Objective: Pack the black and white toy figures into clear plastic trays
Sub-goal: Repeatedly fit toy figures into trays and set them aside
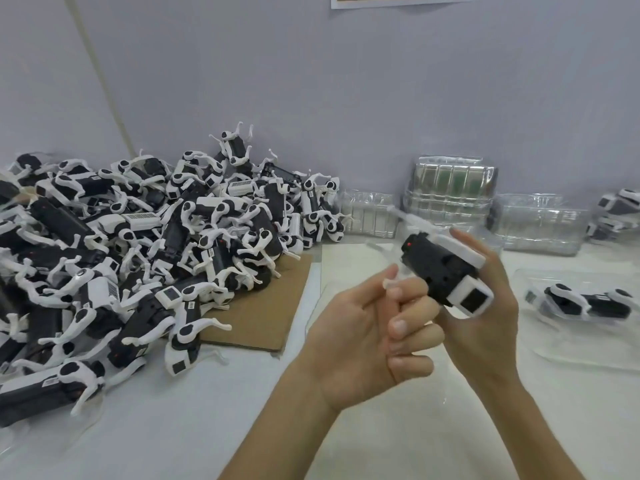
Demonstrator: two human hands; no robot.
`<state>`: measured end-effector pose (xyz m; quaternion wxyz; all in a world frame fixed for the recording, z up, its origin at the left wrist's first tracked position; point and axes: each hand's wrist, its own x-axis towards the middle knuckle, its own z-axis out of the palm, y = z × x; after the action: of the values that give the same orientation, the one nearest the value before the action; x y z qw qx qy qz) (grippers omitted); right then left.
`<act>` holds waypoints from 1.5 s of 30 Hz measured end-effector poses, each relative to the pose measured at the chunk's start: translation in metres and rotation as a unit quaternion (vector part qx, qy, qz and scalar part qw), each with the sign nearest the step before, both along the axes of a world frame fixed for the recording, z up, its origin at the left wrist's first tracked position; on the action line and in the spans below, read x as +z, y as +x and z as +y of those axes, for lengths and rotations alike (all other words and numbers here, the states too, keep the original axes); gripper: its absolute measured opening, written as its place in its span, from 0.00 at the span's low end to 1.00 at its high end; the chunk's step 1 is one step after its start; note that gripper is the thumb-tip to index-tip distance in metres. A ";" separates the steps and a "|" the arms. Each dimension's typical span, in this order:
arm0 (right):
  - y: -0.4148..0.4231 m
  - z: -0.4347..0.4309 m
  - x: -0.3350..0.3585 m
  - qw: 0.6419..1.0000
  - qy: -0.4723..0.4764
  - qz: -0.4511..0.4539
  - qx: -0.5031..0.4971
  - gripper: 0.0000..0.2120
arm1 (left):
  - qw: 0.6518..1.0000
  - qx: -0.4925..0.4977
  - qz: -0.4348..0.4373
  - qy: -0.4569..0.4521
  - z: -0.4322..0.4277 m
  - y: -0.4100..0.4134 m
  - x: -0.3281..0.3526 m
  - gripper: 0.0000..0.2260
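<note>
Right hand (485, 317), left hand (360, 327) grip toy figure (440, 268); clear tray (571, 348) holds another figure (588, 301).

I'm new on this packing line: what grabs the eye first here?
A huge heap of black and white toy figures covers the left of the table. At centre, the left hand and right hand hold one toy figure; clear trays stand stacked against the wall behind.

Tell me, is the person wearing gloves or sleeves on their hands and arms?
No gloves. The left hand and the right hand are both bare, with no rings showing. The left forearm and the right forearm are bare too, with no sleeve, watch or bracelet as far as the picture reaches. The left hand's fingernails look short and plain.
</note>
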<state>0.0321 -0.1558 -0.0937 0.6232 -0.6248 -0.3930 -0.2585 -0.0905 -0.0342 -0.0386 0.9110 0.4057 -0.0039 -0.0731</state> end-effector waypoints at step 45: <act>-0.003 0.004 -0.012 0.944 -0.282 0.155 0.070 0.23 | 0.772 0.303 -0.109 0.548 0.061 0.001 -0.115 0.23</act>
<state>0.0295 -0.1519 -0.1053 0.4910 -0.7784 -0.3911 0.0075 -0.0894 0.0271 -0.1538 0.5032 0.8215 0.0601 0.2614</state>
